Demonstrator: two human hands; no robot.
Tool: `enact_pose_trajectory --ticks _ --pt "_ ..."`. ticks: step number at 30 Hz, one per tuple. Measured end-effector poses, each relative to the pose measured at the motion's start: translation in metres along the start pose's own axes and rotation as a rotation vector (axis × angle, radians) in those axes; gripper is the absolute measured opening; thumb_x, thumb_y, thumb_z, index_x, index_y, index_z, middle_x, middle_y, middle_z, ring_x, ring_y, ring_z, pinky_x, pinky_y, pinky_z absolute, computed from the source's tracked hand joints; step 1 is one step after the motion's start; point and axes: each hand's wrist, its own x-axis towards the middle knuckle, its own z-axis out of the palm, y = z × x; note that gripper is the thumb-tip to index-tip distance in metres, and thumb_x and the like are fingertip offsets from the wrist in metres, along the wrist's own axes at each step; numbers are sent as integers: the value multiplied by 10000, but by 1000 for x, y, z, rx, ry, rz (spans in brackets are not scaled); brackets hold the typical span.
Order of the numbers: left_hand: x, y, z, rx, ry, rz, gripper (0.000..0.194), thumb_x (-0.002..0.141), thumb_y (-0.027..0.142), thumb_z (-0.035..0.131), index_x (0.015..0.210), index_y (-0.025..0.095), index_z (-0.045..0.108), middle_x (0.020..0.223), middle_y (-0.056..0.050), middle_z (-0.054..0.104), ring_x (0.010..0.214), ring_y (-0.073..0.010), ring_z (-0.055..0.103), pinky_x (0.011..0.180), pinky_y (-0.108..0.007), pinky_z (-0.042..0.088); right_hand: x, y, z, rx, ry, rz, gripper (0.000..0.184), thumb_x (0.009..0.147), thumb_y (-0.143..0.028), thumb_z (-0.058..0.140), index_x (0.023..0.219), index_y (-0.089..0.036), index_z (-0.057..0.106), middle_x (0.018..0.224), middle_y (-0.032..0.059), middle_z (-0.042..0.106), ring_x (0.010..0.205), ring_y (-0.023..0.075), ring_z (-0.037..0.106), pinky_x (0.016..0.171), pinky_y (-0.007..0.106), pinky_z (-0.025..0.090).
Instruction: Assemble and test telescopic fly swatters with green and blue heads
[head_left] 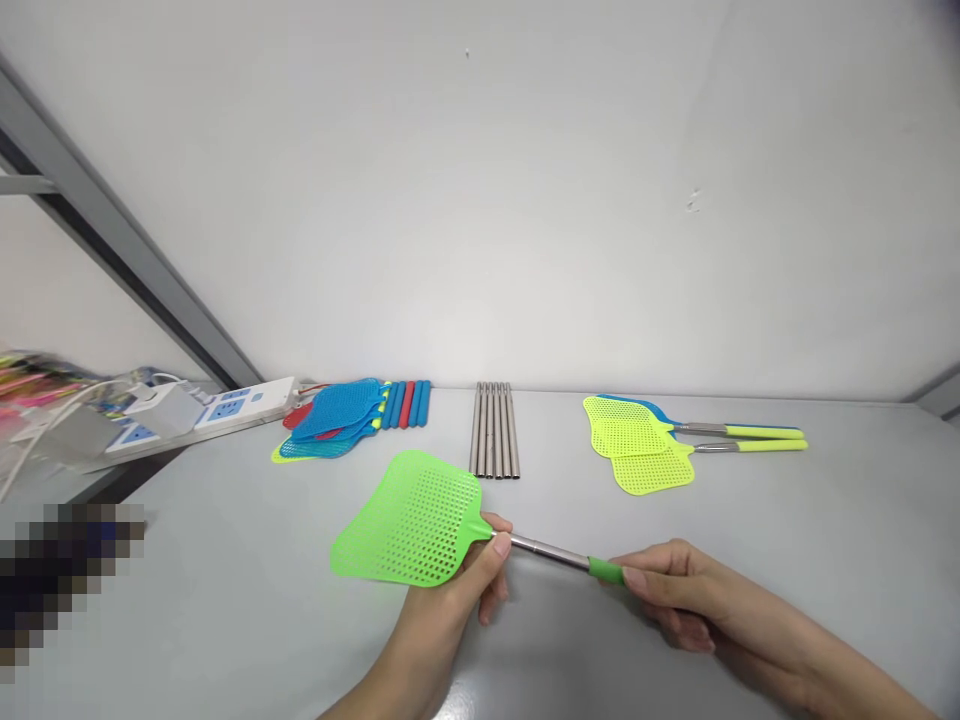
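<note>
A green fly swatter (pixel 416 520) with a metal rod is held level above the grey table, its mesh head to the left. My left hand (pixel 469 590) is closed on the neck, where the green head meets the rod, thumb on top. Around the green grip at the other end, my right hand (pixel 679 590) is closed, hiding most of that grip. Beyond my left hand lies a row of several metal rods (pixel 495 430). Yellow and blue fly swatters with rods and grips (pixel 652 470) lie together at the right.
Blue, red and yellow swatter heads (pixel 337 410) are stacked at the back left, beside a row of blue and red grips (pixel 406 404). A white power strip (pixel 247 402) with plugs and cables lies farther left. A white wall (pixel 525 200) rises behind the grey table (pixel 247 600).
</note>
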Motion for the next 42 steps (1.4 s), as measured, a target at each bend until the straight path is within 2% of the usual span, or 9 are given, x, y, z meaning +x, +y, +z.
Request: enact_pose_trajectory --ticks 12,20,26,42 --pt "0 -4 -4 31 -32 16 250 788 388 564 947 195 582 614 18 522 513 -86 406 514 -203 338 0 -2 1 7 -35 -28 429 770 -441 571 517 -162 366 446 -82 282 408 39 146 428 249 75" --pt "0 -3 -4 49 -22 29 251 784 386 570 949 198 579 634 24 498 522 -82 407 523 -202 344 0 -2 0 5 -42 -33 403 772 -429 565 533 -153 395 498 -75 287 419 35 146 431 248 71" --pt "0 -3 -5 45 -16 15 297 782 379 576 1010 188 574 654 4 541 529 -87 415 532 -215 339 2 0 -2 7 -52 -42 394 799 -409 542 541 -158 380 487 -71 308 413 39 154 423 243 79" --pt "0 -1 -8 -1 -70 -2 236 806 332 557 1002 203 591 693 -1 527 607 -103 402 576 -221 339 2 2 -4 22 -77 -54 381 805 -400 535 550 -160 384 488 -71 309 414 42 150 415 236 84"
